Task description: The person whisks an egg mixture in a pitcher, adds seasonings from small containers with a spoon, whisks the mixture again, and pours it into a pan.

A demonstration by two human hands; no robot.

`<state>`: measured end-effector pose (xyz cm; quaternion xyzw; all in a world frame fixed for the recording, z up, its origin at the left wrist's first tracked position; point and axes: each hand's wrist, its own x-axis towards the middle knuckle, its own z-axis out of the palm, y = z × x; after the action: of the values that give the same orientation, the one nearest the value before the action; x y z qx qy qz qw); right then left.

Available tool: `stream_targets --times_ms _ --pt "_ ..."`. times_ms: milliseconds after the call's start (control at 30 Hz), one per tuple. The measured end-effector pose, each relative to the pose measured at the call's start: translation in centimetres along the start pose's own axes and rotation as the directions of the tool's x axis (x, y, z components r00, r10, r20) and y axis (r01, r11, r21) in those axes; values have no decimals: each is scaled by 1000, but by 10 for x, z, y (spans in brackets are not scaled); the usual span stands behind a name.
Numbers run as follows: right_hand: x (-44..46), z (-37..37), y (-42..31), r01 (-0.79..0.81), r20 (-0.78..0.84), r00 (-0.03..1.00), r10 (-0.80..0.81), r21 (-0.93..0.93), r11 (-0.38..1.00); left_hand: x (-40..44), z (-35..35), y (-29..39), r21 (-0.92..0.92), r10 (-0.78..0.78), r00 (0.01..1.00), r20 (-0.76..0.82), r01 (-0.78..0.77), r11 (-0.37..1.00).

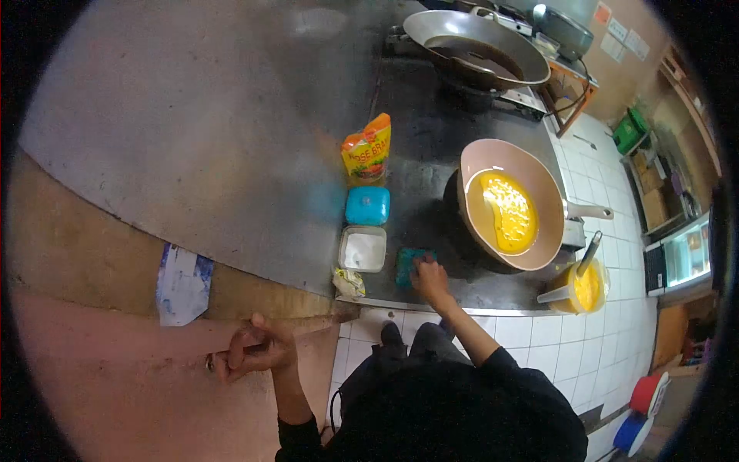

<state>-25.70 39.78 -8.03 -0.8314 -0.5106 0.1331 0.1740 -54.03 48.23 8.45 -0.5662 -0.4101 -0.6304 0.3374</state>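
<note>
My right hand (431, 280) reaches down over a small teal square item (406, 266) at the counter's near edge. Its fingers are bunched together there, and their tips and anything between them are hard to see. My left hand (262, 352) is raised off to the left, in front of the pink wall, with its fingers curled. Whatever it may hold is not clear. Left of the teal item stand an open white tub (362, 249), a blue-lidded box (367, 205) and a crumpled yellow-white packet (350, 283). Yellow egg (508, 212) lies in oil in a pink frying pan (475, 171).
An orange-yellow pouch (367, 151) stands behind the blue-lidded box. The pan's handle (591, 211) sticks out to the right. A jug (568, 299) of yellow liquid with a ladle (591, 250) is at the counter's right edge. A large wok (431, 31) of dark liquid sits farther back.
</note>
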Motion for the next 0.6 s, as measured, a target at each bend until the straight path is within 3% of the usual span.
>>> stream_targets --times_ms 33,133,167,200,267,333,367,500,600 --pt "-2 -9 -6 -7 -46 999 8 34 999 1 -2 2 -42 -42 999 10 42 998" --pt "1 -52 -42 59 -160 987 -34 152 987 11 -5 3 141 102 993 58 -109 984" --pt "5 -60 -54 114 -222 973 -63 226 967 3 -4 -1 73 74 995 60 -79 994" --pt "13 -58 -66 114 -225 972 -61 229 967 0 -4 -3 36 61 996 61 -63 997" --pt "29 -50 -89 292 -213 944 -251 186 938 -5 -5 -3 19 3 997 73 -4 1000" --pt "45 -27 -104 306 -151 947 -284 147 940 1 -6 3 47 -45 997 69 42 998" --pt "54 -18 -107 315 -85 948 -307 111 942 8 -8 7 90 4 997 73 -10 996" --pt "64 -8 -110 357 -124 931 -345 98 929 15 -7 11 163 63 996 62 -73 984" --pt "64 -8 -110 340 -108 937 -332 74 937 11 -7 9 113 23 997 72 -32 993"
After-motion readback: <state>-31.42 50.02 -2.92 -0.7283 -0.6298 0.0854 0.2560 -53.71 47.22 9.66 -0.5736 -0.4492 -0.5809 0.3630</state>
